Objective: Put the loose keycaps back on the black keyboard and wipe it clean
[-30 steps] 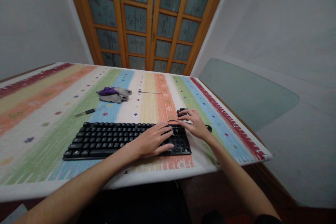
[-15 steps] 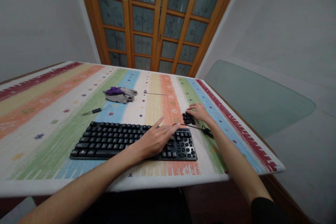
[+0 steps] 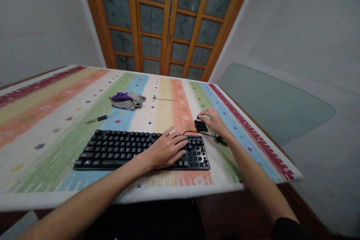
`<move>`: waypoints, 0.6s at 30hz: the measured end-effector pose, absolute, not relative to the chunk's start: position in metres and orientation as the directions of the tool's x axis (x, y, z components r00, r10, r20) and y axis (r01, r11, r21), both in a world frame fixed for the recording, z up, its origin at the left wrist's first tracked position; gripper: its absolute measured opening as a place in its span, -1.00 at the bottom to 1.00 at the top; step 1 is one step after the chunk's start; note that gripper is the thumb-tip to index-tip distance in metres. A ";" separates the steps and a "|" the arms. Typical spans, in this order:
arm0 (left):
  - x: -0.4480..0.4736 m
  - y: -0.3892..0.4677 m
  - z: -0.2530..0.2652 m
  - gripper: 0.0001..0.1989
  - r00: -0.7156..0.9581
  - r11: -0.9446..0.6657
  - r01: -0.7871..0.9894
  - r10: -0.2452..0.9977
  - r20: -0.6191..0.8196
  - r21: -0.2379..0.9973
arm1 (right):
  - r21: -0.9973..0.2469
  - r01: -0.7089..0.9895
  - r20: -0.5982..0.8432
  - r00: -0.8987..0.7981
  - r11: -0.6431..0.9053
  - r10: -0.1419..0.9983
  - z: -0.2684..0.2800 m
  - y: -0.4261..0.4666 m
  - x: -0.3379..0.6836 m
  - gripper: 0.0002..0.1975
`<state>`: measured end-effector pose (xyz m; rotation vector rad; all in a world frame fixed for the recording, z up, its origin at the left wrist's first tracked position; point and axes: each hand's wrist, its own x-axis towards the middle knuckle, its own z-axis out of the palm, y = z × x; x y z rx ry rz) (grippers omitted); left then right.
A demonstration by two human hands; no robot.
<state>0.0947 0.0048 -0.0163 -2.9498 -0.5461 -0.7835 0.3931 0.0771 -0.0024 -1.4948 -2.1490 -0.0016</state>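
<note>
Keyboard [image 3: 112,149]: landmark; right end looks stripped of caps.
Keycap pile [image 3: 201,126]: just beyond keyboard's right end; finger brush could scatter it.
Left hand [image 3: 168,150]: fingers spread on keyboard's right half, grasping nothing; hard push could skid keyboard.
Right hand [image 3: 213,121]: beyond keyboard, fingertips at pile; can't tell if pinching; weak grip could drop a cap.
Cable [image 3: 221,140]: off keyboard's far right corner; wrist snag could tug keyboard.

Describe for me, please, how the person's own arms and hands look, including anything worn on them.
The left hand and right hand are ungloved, with slim fingers. No watch or bracelet shows on either wrist. The left forearm is uncovered as far as the picture shows; a black sleeve ends near the right elbow.
</note>
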 end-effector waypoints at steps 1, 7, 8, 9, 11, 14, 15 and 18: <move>0.095 0.004 -0.016 -0.69 0.814 -0.939 0.340 0.320 0.485 0.050 | -0.290 0.861 0.427 -0.275 0.418 0.861 -0.002 0.066 0.390 -0.78; 0.097 0.003 -0.017 -0.70 0.827 -0.945 0.317 0.316 0.465 0.079 | -0.372 0.684 0.531 -0.398 0.628 0.748 -0.017 -0.006 0.371 -0.78; 0.097 0.003 -0.017 -0.70 0.828 -0.947 0.311 0.313 0.464 0.084 | -0.376 0.674 0.537 -0.400 0.635 0.743 -0.021 -0.015 0.368 -0.79; 0.097 0.003 -0.018 -0.70 0.828 -0.948 0.305 0.310 0.466 0.089 | -0.379 0.673 0.538 -0.398 0.635 0.743 -0.024 -0.023 0.365 -0.80; 0.098 0.003 -0.019 -0.69 0.828 -0.951 0.295 0.305 0.470 0.098 | -0.373 0.670 0.552 -0.396 0.642 0.734 -0.029 -0.034 0.360 -0.82; 0.099 0.002 -0.019 -0.69 0.837 -0.952 0.285 0.305 0.454 0.113 | -0.347 0.664 0.592 -0.393 0.662 0.704 -0.033 -0.041 0.353 -0.83; 0.100 0.002 -0.019 -0.68 0.841 -0.952 0.284 0.305 0.447 0.115 | -0.333 0.662 0.606 -0.396 0.672 0.690 -0.033 -0.042 0.351 -0.83; 0.101 0.001 -0.018 -0.68 0.855 -0.956 0.270 0.292 0.429 0.114 | -0.283 0.652 0.644 -0.415 0.704 0.643 -0.035 -0.042 0.347 -0.83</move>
